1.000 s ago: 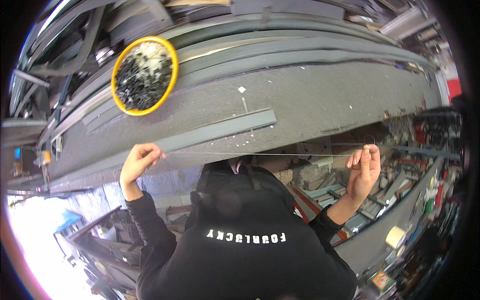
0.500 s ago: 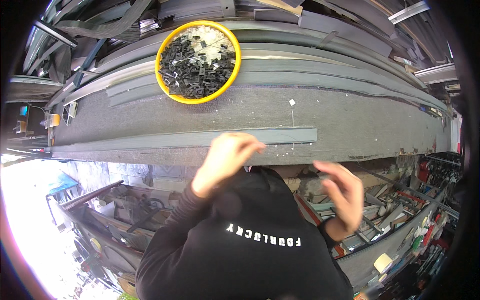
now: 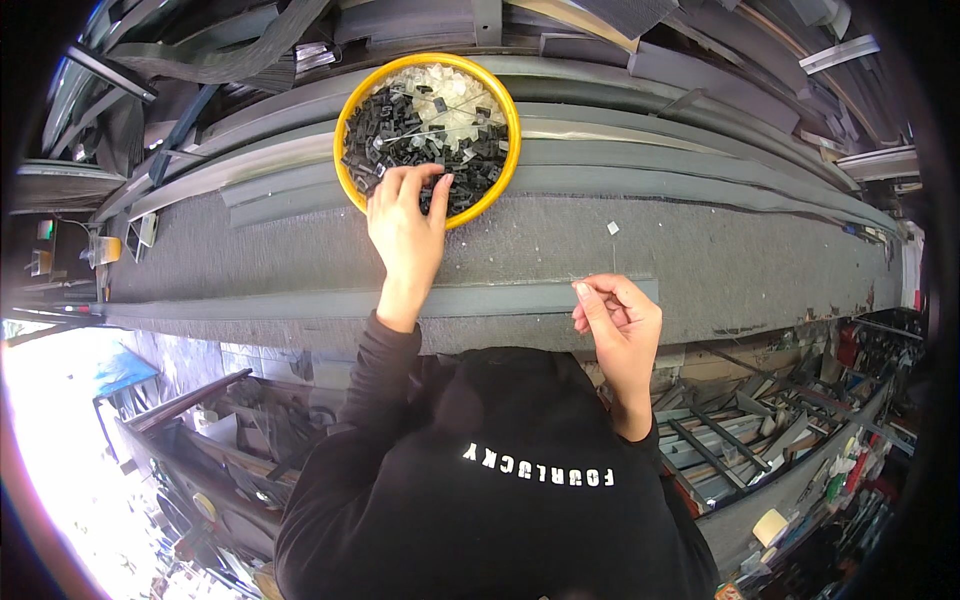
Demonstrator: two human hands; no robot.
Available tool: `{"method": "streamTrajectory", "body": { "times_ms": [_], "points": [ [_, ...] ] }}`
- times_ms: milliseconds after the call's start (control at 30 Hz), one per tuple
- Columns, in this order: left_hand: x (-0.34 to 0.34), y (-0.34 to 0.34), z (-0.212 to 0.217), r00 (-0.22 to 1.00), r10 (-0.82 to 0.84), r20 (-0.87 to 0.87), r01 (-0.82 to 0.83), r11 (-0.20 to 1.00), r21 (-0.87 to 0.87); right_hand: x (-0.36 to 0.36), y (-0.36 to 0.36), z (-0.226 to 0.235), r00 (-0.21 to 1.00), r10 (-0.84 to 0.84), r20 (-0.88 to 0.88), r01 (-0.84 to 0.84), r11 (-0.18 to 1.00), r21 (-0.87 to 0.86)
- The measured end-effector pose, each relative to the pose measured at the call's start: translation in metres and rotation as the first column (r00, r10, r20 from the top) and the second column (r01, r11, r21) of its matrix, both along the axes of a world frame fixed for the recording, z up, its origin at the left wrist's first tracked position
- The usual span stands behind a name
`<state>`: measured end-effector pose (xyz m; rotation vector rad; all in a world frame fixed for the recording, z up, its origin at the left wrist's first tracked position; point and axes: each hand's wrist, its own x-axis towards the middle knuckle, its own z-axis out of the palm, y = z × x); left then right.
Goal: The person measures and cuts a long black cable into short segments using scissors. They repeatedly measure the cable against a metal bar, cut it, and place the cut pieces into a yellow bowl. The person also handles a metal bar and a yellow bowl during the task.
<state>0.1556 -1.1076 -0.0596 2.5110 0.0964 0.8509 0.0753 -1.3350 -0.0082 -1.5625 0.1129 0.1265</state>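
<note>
A round yellow basin (image 3: 513, 150) holds many small black plastic pieces (image 3: 400, 125) and a heap of clear, whitish ones (image 3: 450, 95). My left hand (image 3: 405, 220) reaches over its near rim, thumb and fingertips closed at a black plastic piece among the others. Over the right part of a long grey flat strip (image 3: 480, 299), my right hand (image 3: 618, 325) is closed in a pinch. What it pinches is too small to make out. Just beyond that hand lies a small white square (image 3: 613, 228) with a thin line running from it toward me.
The strip lies along the near side of a dark, worn bench top (image 3: 720, 250). Long grey profiles (image 3: 700, 165) are stacked behind it. Below the bench's near edge, at right, a rack holds offcuts (image 3: 750, 440). A blue table (image 3: 125, 365) stands at far left.
My left hand has moved from above the strip forward into the basin. My right hand has come up from beside my body to the strip and closed into a pinch.
</note>
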Motion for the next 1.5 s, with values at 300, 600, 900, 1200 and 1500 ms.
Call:
{"method": "streamTrajectory", "body": {
  "times_ms": [300, 600, 900, 1200, 1500],
  "points": [
    [0.023, 0.017, -0.011, 0.998, 0.018, -0.057, -0.017, 1.0, 0.011, 0.015, 0.004, -0.004, 1.0, 0.012, -0.029, -0.015, 0.996, -0.093],
    [-0.03, -0.039, 0.023, 0.707, -0.706, 0.036, -0.168, -0.217, -0.962, 0.022, 0.012, 0.007, 0.965, 0.11, 0.239, -0.095, 0.993, -0.071],
    [-0.039, -0.059, 0.014, 0.541, -0.813, 0.215, -0.395, -0.471, -0.789, 0.017, 0.012, 0.01, 0.992, 0.066, 0.104, -0.089, 0.969, 0.229],
    [-0.046, -0.058, 0.013, 0.499, -0.854, 0.145, -0.319, -0.337, -0.886, 0.009, 0.011, 0.009, 0.995, 0.045, 0.083, -0.06, 0.981, 0.186],
    [-0.064, -0.073, 0.014, 0.641, -0.757, -0.129, 0.106, 0.253, -0.962, -0.015, -0.002, -0.017, 0.997, -0.009, 0.071, 0.006, 0.999, 0.039]
  ]
}}
